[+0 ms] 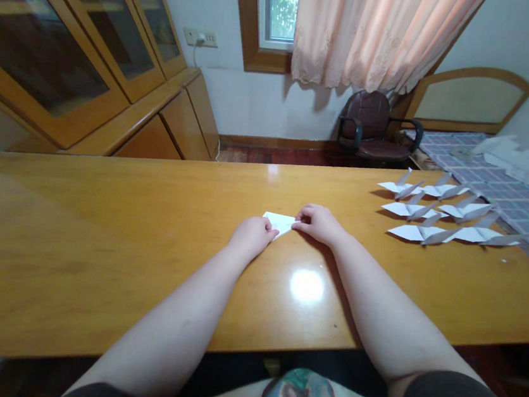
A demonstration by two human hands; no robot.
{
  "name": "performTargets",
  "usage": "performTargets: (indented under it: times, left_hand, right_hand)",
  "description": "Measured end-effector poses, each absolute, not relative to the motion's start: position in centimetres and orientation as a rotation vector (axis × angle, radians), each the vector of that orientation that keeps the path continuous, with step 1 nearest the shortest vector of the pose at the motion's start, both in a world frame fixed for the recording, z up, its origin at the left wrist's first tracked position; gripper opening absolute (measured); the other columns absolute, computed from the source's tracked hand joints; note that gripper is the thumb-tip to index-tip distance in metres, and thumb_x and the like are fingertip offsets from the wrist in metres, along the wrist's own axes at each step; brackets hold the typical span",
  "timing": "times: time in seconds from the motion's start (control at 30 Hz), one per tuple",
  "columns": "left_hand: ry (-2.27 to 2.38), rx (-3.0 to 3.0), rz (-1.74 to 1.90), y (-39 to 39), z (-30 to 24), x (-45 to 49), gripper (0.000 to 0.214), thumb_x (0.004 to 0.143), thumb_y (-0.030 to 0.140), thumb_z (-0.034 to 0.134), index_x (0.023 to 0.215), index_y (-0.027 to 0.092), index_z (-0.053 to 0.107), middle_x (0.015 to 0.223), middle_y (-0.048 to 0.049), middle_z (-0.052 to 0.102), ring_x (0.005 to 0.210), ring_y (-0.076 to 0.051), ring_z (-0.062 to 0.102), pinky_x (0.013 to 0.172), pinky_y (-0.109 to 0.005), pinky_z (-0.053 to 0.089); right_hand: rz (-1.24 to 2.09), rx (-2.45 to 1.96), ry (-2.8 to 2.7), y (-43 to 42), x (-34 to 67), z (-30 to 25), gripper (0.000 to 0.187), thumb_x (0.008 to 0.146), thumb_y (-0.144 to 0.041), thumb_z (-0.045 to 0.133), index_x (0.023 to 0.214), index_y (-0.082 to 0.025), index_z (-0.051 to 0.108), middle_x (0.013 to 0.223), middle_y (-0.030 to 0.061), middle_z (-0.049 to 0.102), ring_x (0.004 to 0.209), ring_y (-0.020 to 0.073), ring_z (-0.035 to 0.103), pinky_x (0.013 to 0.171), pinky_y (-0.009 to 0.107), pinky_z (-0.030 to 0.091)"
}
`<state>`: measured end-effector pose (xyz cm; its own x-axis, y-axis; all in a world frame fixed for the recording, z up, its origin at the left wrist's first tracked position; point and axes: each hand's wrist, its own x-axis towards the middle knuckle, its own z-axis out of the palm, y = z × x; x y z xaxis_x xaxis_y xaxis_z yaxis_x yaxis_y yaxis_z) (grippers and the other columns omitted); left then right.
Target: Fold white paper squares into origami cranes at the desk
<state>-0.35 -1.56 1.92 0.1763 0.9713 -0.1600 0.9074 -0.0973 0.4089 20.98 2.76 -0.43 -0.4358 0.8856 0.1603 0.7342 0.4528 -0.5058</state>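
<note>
A small folded piece of white paper [280, 221] lies near the middle of the wooden table, pointed toward its right end. My left hand [254, 234] grips its left part, thumb on top and fingers curled. At the right tip, my right hand [315, 222] pinches the paper between thumb and fingers. Part of the sheet is covered by both hands. Off to the right stand several folded white paper cranes [416, 232], set in rows with their wings spread.
The wooden table [95, 256] spans the view. Behind it are a glass-door cabinet [115, 79] at left, a brown armchair [372, 128] and a curtained window. A bed [523, 190] with a checked cover and white papers adjoins the right side.
</note>
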Motion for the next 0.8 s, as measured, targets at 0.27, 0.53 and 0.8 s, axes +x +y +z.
performTargets:
  times: [0.27, 0.53, 0.8]
  left_hand:
    - [1.763, 2.046, 0.372, -1.8, 1.9, -0.4, 0.02, 0.083, 0.036, 0.054, 0.083, 0.02, 0.065, 0.082, -0.0058, 0.069, 0.073, -0.019, 0.06, 0.062, -0.027, 0.041]
    - [1.777, 1.997, 0.415, -1.2, 1.3, -0.8, 0.025, 0.088, 0.036, 0.047, 0.084, 0.02, 0.066, 0.086, -0.0066, 0.071, 0.077, -0.02, 0.061, 0.066, -0.028, 0.042]
    - [1.791, 1.94, 0.419, -0.8, 1.2, -1.0, 0.023, 0.087, 0.034, 0.049, 0.087, 0.02, 0.067, 0.087, -0.0075, 0.07, 0.079, -0.02, 0.061, 0.068, -0.029, 0.042]
  right_hand:
    - [0.53, -1.21, -2.361, 3.1, 21.3, -0.9, 0.013, 0.077, -0.033, 0.073, 0.084, -0.021, 0.074, 0.085, 0.0038, 0.066, 0.08, 0.0155, 0.059, 0.075, 0.027, 0.042]
    - [0.529, -1.182, -2.348, 3.1, 21.2, -1.0, 0.011, 0.079, -0.031, 0.071, 0.085, -0.023, 0.076, 0.087, 0.0045, 0.068, 0.082, 0.0162, 0.06, 0.078, 0.028, 0.044]
    - [0.574, -1.242, -2.309, 3.2, 21.0, -0.9, 0.015, 0.08, -0.033, 0.069, 0.076, -0.019, 0.072, 0.08, 0.0039, 0.068, 0.077, 0.0148, 0.06, 0.075, 0.026, 0.043]
